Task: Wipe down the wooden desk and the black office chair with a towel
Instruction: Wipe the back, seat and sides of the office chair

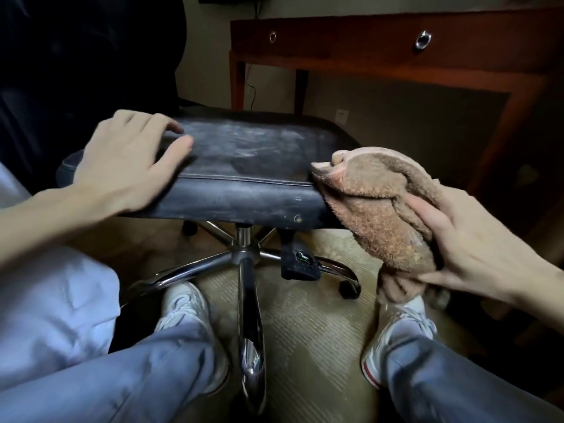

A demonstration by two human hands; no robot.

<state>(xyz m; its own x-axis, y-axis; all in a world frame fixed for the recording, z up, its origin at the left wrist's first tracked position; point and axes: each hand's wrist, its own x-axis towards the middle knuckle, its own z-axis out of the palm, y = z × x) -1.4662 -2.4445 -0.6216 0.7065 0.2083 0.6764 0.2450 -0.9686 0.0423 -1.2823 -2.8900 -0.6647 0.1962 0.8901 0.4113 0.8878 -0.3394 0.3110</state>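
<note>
The black office chair's worn leather seat (244, 154) fills the middle of the head view, with grey dusty smears on top. My left hand (128, 160) lies flat on the seat's left front corner, fingers spread, holding nothing. My right hand (476, 239) grips a bunched brown towel (381, 203) pressed against the seat's right front corner and side edge. The dark backrest (76, 71) rises at the far left. The wooden desk (366, 41) stands behind at upper right, showing two round metal drawer pulls.
Under the seat a chrome star base (244, 270) with castors spreads over a beige patterned carpet (305, 331). A black lever (299, 261) hangs below the seat. My knees and white sneakers flank the front leg of the base. A cable runs down the wall beside the desk leg.
</note>
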